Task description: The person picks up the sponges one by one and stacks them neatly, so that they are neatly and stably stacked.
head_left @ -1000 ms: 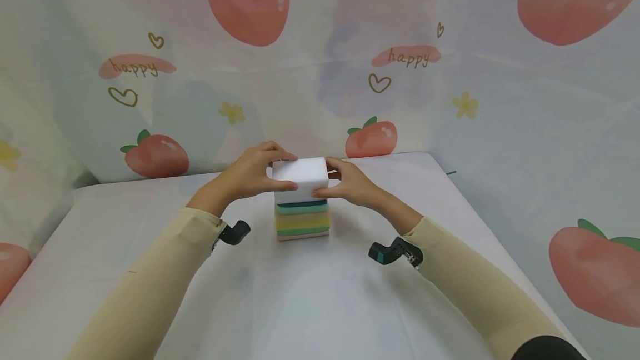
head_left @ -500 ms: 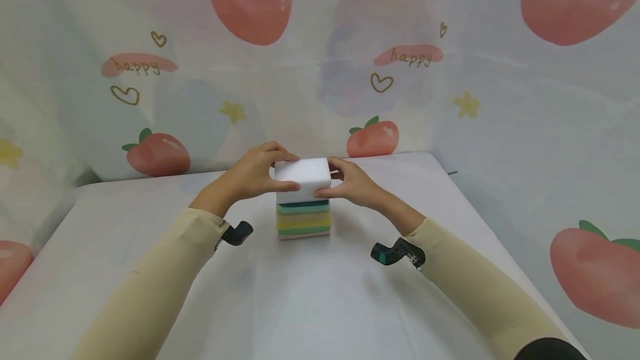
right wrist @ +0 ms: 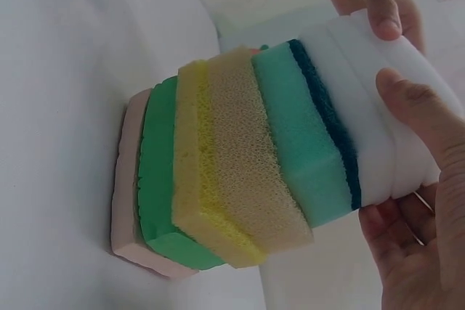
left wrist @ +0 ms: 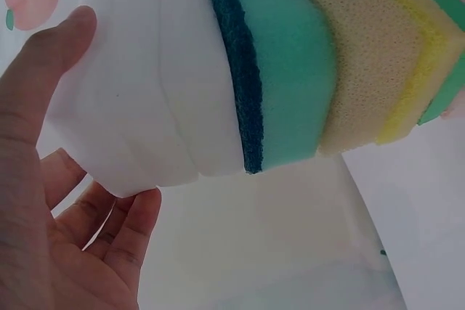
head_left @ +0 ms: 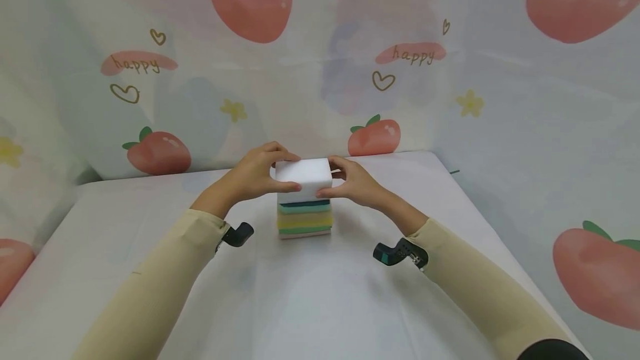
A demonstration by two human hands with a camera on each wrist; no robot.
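Note:
A stack of sponges rises from the table, its top made of white sponges lying flush on one another. Under them comes a teal sponge with a dark blue scouring face. Lower down are a beige and yellow sponge, a green sponge and a pale pink sponge at the bottom. My left hand grips the white sponges from the left, thumb on the near face and fingers behind. From the right, my right hand holds them the same way. The layers sit slightly out of line in the right wrist view.
A white cloth covers the table, whose far edge meets a printed curtain with fruit and hearts. Another curtain face closes off the right side. Wrist cameras hang below both forearms.
The head view has shifted very slightly. Both hands keep their grip on the white sponges, and the stack stands as before.

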